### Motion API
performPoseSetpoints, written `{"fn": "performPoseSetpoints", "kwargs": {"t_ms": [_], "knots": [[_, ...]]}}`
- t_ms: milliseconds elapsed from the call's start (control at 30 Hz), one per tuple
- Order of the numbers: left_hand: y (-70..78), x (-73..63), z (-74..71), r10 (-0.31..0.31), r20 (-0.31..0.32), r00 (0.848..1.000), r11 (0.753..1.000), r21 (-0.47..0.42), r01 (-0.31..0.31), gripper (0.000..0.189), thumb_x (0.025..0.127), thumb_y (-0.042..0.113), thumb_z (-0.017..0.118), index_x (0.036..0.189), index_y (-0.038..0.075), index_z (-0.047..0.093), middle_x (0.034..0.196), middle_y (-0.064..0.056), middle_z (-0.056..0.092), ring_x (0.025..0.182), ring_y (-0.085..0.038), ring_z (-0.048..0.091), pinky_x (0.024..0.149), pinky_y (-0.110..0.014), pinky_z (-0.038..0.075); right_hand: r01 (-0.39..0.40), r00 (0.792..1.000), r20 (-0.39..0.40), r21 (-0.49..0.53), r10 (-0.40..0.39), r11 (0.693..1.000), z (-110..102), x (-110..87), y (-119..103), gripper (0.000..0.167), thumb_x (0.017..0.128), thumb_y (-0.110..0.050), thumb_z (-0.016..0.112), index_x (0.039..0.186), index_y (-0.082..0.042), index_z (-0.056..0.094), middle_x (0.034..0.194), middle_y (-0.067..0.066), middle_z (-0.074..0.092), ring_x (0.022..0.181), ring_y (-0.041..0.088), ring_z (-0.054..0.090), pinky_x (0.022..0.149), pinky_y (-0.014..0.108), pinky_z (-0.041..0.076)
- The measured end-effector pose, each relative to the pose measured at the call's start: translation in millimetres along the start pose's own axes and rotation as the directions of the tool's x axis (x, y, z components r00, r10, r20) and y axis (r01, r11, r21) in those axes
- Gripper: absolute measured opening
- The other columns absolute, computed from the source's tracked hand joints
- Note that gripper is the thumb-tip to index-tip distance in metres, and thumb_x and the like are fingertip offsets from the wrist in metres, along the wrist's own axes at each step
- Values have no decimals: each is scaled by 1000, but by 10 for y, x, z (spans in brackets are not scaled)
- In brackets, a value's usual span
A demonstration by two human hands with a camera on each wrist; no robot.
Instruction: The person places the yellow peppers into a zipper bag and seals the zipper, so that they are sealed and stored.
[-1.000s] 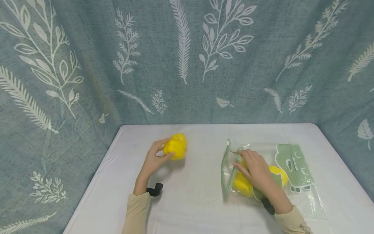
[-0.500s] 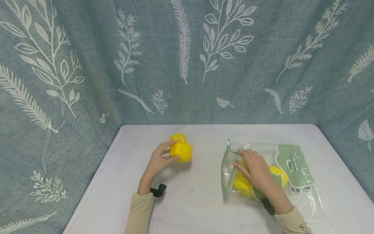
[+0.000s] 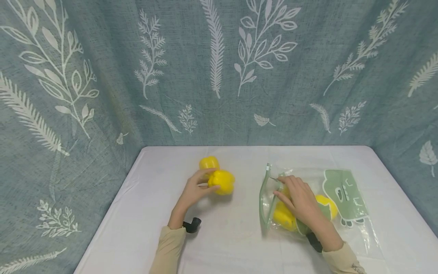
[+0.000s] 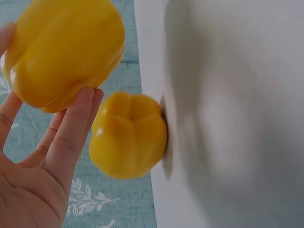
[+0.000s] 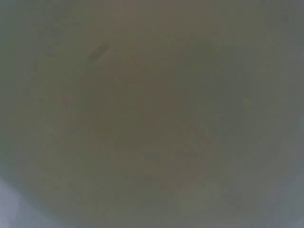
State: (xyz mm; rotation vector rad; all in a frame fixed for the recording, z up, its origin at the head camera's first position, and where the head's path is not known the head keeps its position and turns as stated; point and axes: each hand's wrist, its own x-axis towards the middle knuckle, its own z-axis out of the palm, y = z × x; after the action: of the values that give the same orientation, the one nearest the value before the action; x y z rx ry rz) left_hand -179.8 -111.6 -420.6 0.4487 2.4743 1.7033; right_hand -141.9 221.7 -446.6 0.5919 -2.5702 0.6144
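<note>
My left hand [image 3: 193, 192] grips a yellow bell pepper [image 3: 224, 182] between thumb and fingers. The left wrist view shows that bell pepper [image 4: 71, 47] held up off the white table. A second yellow bell pepper [image 3: 208, 163] stands on the table just behind it. On the right lies a clear zip bag [image 3: 359, 236] with green cartoon prints, its mouth facing left and gaping. My right hand [image 3: 301, 201] holds the bag's upper lip near the mouth. Yellow bell peppers [image 3: 284, 217] show inside, partly covered by that hand and the prints. The right wrist view is a dark blur.
A white cloth covers the table [image 3: 239, 236]. Behind and to the sides hangs a blue-green curtain [image 3: 191, 57] with white leaf patterns. A black wrist camera mount [image 3: 192, 225] sticks out from the left wrist, close over the table.
My left hand has carried its bell pepper to the right and slightly nearer, uncovering more of the bell pepper behind. The right hand and the bag have stayed in place.
</note>
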Motion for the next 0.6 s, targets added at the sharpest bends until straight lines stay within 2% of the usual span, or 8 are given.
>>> {"fn": "performPoseSetpoints", "kwargs": {"t_ms": [333, 600], "knots": [[26, 23, 169, 22, 52, 998, 1000, 16, -23, 54, 80, 13, 73, 129, 6, 52, 134, -14, 51, 112, -38, 53, 89, -37, 52, 2, 1000, -2, 2, -2, 1000, 3, -4, 3, 40, 88, -31, 62, 119, -10, 52, 106, 5, 58, 91, 20, 51, 73, 35, 41], [20, 44, 314, 49, 62, 997, 999, -8, -49, 53, 77, 9, 74, 126, 7, 55, 131, -13, 51, 111, -38, 54, 86, -34, 53, 4, 1000, -10, -1, -4, 1000, 5, -5, 5, 40, 87, -31, 63, 120, -10, 52, 106, 4, 57, 93, 21, 52, 74, 37, 42]]}}
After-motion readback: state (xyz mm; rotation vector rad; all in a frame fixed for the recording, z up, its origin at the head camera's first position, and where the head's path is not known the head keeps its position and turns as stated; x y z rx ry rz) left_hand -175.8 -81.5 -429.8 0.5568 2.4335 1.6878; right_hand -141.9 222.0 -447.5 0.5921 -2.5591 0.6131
